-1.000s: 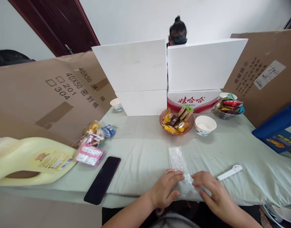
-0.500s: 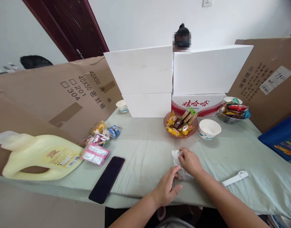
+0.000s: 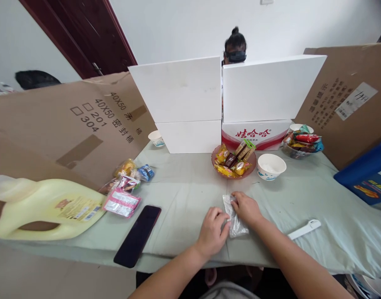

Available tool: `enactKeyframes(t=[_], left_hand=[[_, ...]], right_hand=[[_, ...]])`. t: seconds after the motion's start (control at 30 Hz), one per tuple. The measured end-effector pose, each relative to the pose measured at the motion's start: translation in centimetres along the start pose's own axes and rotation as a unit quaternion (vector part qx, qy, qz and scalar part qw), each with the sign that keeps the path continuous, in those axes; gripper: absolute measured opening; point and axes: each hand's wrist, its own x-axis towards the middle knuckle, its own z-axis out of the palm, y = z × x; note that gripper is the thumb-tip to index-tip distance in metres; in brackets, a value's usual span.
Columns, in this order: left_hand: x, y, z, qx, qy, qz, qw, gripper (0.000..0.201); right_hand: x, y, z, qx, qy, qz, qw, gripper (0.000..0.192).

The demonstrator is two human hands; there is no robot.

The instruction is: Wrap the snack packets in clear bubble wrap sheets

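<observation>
My left hand (image 3: 213,230): low centre of the frame, fingers curled together and pressing down on the near left edge of the clear plastic bag (image 3: 235,216).
My right hand (image 3: 247,207): just right of and a little above the left, fingers bent and closed on the bag's upper end, pinching the film.
Clear plastic bag: flat on the pale green surface (image 3: 184,195), crumpled and doubled over between my two hands, just below the middle of the frame.
Step in hand: I judge I am folding or flattening the bag, one hand pinning it while the other works its far end.
Next move: it seems to call for a steady hold with the left while the right draws the thin film over without letting it slide or spring back.
Near things: a black phone (image 3: 137,235) lower left of my hands, a white clip-like tool (image 3: 304,229) lower right.
Left side: a pale yellow jug (image 3: 47,207) lying on its side, with loose snack packets (image 3: 125,189) beside it.
Further up: a pink dish of wrapped sweets (image 3: 234,160) and a white paper bowl (image 3: 271,165) above my hands.
Far: white boxes (image 3: 178,91) stacked at the top centre, cardboard sheets at either side, and another person's head behind the boxes.
</observation>
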Motion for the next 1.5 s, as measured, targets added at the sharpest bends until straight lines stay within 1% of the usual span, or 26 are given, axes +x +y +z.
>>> enactKeyframes(t=[0.07,0.13,0.2,0.27,0.33,0.37,0.4,0.47,0.5,0.53,0.57,0.63,0.67,0.73,0.8,0.9,1.03,1.1,1.23,1.33,1.37,1.43,1.5], left_hand=[[1.9,-0.7,-0.1,0.011,-0.015,0.031,0.999,0.013],[3.5,-1.6,0.4,0.033,-0.051,0.055,0.997,0.01],[4.4,-2.5,1.0,0.061,-0.08,0.065,0.993,0.01],[4.6,-3.2,1.6,0.076,-0.094,0.066,0.99,0.014],[4.3,-3.6,1.9,0.082,-0.102,0.066,0.989,0.019],[4.2,-3.6,2.0,0.087,-0.105,0.067,0.988,0.022],[4.1,-3.6,2.0,0.096,-0.111,0.07,0.987,0.026],[4.0,-3.5,1.8,0.113,-0.126,0.081,0.982,0.034],[4.0,-3.4,1.7,0.119,-0.136,0.087,0.98,0.037],[4.0,-3.3,1.6,0.121,-0.146,0.093,0.977,0.039],[4.0,-3.2,1.5,0.12,-0.155,0.098,0.976,0.04],[4.1,-3.0,1.4,0.112,-0.165,0.107,0.974,0.041],[4.1,-3.0,1.4,0.108,-0.168,0.111,0.973,0.041],[4.0,-2.9,1.3,0.102,-0.171,0.117,0.973,0.042],[4.0,-2.8,1.3,0.099,-0.177,0.121,0.972,0.043],[3.9,-2.7,1.1,0.084,-0.193,0.133,0.969,0.043],[3.8,-2.8,1.0,0.067,-0.192,0.146,0.968,0.039],[3.7,-2.9,1.0,0.069,-0.184,0.148,0.969,0.038],[3.7,-2.8,1.0,0.07,-0.183,0.145,0.97,0.036],[3.9,-2.7,0.9,0.056,-0.19,0.137,0.971,0.034],[3.9,-2.8,0.9,0.046,-0.191,0.133,0.972,0.036],[4.0,-3.1,1.0,0.018,-0.186,0.125,0.974,0.044],[4.0,-3.7,1.2,-0.012,-0.168,0.12,0.978,0.055]], right_hand=[[-0.1,-0.1,0.1,-0.01,0.003,-0.005,1.0,0.03],[-0.3,0.0,0.0,-0.022,0.007,-0.012,1.0,0.03],[-0.7,0.5,-0.6,-0.037,0.015,-0.017,0.999,0.032],[-1.5,1.1,-1.5,-0.057,0.03,-0.006,0.998,0.033],[-2.5,1.7,-2.3,-0.077,0.061,0.002,0.995,0.033],[-3.2,1.9,-2.5,-0.082,0.081,-0.015,0.993,0.033],[-4.0,2.0,-2.4,-0.082,0.097,-0.054,0.99,0.032],[-5.9,2.0,-1.5,-0.076,0.11,-0.173,0.976,0.033],[-7.0,1.9,-0.6,-0.075,0.109,-0.228,0.965,0.037],[-8.2,1.7,0.4,-0.079,0.103,-0.267,0.955,0.045],[-9.4,1.6,1.5,-0.091,0.103,-0.284,0.949,0.055],[-11.8,1.4,3.4,-0.126,0.117,-0.275,0.946,0.073],[-12.8,1.3,4.1,-0.144,0.127,-0.263,0.945,0.078],[-14.4,1.1,4.7,-0.168,0.149,-0.245,0.943,0.079],[-15.2,1.1,4.4,-0.173,0.16,-0.246,0.94,0.074],[-15.1,1.5,3.0,-0.136,0.141,-0.263,0.945,0.059],[-13.9,2.2,1.3,-0.061,0.131,-0.228,0.963,0.032],[-13.4,2.2,0.9,-0.033,0.127,-0.226,0.965,0.022],[-12.6,1.9,-0.2,-0.006,0.128,-0.26,0.957,0.022],[-10.8,1.8,-1.4,0.022,0.112,-0.27,0.956,0.023],[-9.9,1.8,-1.7,0.032,0.099,-0.257,0.961,0.024],[-7.9,1.8,-2.1,0.039,0.07,-0.214,0.974,0.024],[-5.8,1.7,-2.2,0.006,0.051,-0.159,0.986,0.025]])
